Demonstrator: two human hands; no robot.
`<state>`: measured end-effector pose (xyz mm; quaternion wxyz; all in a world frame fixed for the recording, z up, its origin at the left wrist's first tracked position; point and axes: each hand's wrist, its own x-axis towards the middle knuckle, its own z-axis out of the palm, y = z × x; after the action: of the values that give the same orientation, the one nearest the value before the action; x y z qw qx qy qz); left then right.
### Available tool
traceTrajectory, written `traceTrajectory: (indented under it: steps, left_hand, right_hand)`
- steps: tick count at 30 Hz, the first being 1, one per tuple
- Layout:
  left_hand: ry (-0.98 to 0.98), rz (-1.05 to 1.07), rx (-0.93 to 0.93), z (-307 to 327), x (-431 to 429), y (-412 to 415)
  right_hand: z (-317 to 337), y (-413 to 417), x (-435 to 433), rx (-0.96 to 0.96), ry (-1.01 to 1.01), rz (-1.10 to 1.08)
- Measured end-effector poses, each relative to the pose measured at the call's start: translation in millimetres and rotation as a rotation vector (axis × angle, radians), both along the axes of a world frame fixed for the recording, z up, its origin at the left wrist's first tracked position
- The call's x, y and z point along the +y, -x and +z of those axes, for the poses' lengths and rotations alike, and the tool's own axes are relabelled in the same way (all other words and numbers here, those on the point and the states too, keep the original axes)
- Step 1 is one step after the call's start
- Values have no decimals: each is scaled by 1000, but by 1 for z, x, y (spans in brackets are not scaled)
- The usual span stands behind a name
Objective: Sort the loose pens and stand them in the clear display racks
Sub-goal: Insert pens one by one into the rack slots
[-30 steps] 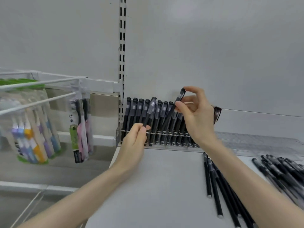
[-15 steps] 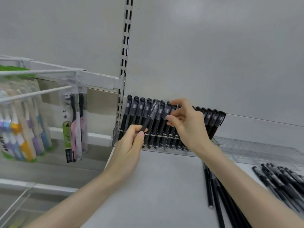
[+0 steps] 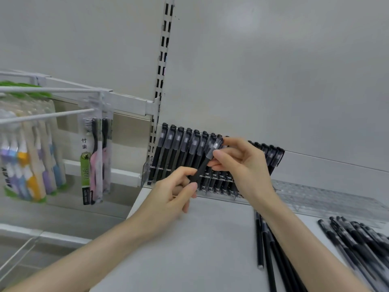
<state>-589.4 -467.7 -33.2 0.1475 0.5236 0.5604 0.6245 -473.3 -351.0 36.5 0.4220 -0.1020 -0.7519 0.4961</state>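
A single black pen (image 3: 203, 166) is held aslant between both hands, just in front of the clear display rack (image 3: 146, 172) at the back of the shelf (image 3: 210, 239). Its lower barrel is pinched between the thumb and curled fingers of the left hand (image 3: 174, 197). Its capped upper end is pinched by the thumb and fingertips of the right hand (image 3: 246, 165).

The racked pens (image 3: 179, 144) are seen standing cap-up at a shared lean, from the rack's left end onward. The stretch behind the right hand is hidden, so no free slot can be made out there.

The step in hand is judged to be the seating of this pen in the row. For the next move, the tip would need to be steered down into a free slot and the pen laid at the same lean, without neighbouring caps being knocked.

Much is left to do. Loose pens (image 3: 265, 239) lie flat on the shelf by the right forearm, and a further heap of pens (image 3: 357, 234) lies farther right. A second clear rack (image 3: 315, 194) beside the first appears unfilled
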Motion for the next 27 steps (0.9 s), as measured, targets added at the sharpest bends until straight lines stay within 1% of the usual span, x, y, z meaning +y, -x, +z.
traceTrajectory:
  steps: [3, 4, 5, 8, 9, 12, 17, 22, 27]
  left_hand:
    - [23, -36, 16, 1, 0, -2]
    - [22, -17, 59, 0, 0, -1]
    - [10, 27, 137, -1, 1, -1]
    - [1, 264, 488, -5, 4, 6]
    - [19, 323, 577, -8, 6, 9]
    - [112, 403, 714, -11, 8, 12]
    - [218, 400, 779, -13, 8, 12]
    - [228, 433, 821, -12, 10, 12]
    - [233, 435, 839, -15, 10, 14]
  right_hand:
    - [-2, -2, 1, -7, 1, 9]
    - [-2, -3, 2, -5, -8, -3]
    - [-1, -3, 3, 5, -24, -27]
    - [7, -8, 8, 78, -122, -157]
    - [10, -10, 10, 105, -154, -202]
    - [15, -13, 14, 169, -246, -300]
    - [11, -9, 19, 179, -327, -370]
    - [4, -1, 22, 169, -362, -377]
    - [-9, 5, 23, 50, -388, -346]
